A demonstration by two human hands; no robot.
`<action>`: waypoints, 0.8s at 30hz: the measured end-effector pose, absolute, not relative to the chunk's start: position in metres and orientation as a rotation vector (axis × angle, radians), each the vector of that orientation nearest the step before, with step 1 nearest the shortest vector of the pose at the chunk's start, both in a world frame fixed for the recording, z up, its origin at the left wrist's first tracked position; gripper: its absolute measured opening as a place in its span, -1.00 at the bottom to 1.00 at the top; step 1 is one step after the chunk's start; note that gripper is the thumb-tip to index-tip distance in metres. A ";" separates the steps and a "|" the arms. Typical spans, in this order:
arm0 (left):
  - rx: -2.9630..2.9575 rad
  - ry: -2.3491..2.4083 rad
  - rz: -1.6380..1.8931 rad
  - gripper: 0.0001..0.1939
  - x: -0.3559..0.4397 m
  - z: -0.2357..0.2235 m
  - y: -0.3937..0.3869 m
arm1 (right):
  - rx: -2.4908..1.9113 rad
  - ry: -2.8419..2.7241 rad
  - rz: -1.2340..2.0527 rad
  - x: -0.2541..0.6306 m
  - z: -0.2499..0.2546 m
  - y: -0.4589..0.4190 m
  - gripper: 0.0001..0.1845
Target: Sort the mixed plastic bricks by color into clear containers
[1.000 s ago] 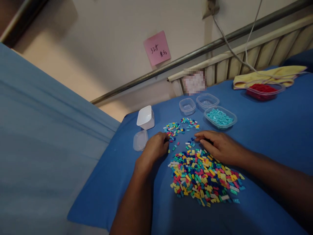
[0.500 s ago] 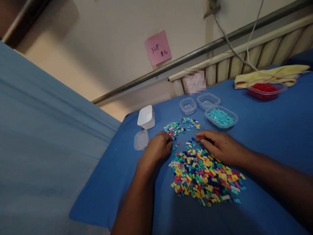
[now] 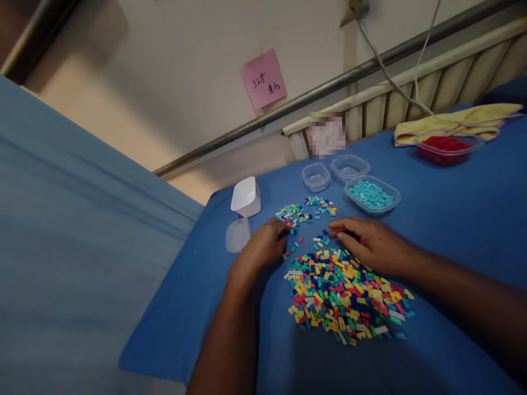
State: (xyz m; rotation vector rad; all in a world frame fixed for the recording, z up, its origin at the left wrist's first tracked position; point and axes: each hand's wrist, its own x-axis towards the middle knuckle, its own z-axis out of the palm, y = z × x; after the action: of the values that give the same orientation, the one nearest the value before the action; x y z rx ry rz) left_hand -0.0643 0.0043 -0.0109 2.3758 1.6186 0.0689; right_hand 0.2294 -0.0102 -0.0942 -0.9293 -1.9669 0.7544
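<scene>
The small interlocking toy bricks are spread on the blue sheet [image 3: 185,296]: a large mixed heap [image 3: 346,296] lies nearest the wearer, while a left cluster [image 3: 293,213] and a right cluster [image 3: 320,205] are set farther off. By the left hand [image 3: 268,241], the near edge of the left cluster is reached with fingers curled and narrow; whether a brick is pinched cannot be told. The right hand [image 3: 366,241] is held low beside the heap's far edge, thumb and fingers set narrowly apart; a dark blue brick [image 3: 325,232] is seen at its fingertips, but whether it is gripped cannot be told.

Mixing is the likeliest fault: the stray bricks [image 3: 321,241] are scattered between heap and clusters, and could be swept into either by a sideways drag of the fingers. The heap could be spread by the right wrist, so closely is it passed. The turquoise-brick tub [image 3: 371,196] is left open just beyond the right hand and could be tipped by a knuckle. Small pieces could also be hidden under the left palm.
</scene>
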 end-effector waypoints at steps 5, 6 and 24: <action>2.294 1.678 -0.020 -0.70 -0.060 -0.009 0.003 | -0.929 -1.958 0.763 0.229 -0.093 -0.011 -0.67; 2.271 1.690 -0.012 -0.70 -0.060 -0.008 0.002 | -0.930 -1.959 0.765 0.229 -0.093 -0.011 -0.68; 2.244 1.656 0.012 -0.49 -0.049 -0.005 -0.003 | -0.923 -1.960 0.762 0.230 -0.093 -0.010 -0.68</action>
State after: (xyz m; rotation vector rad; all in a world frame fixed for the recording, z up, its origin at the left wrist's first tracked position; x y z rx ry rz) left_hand -0.0487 -0.0028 -0.0046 2.2441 1.6561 0.0118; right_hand 0.2297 -0.0104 -0.0931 -0.9228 -1.9603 0.7620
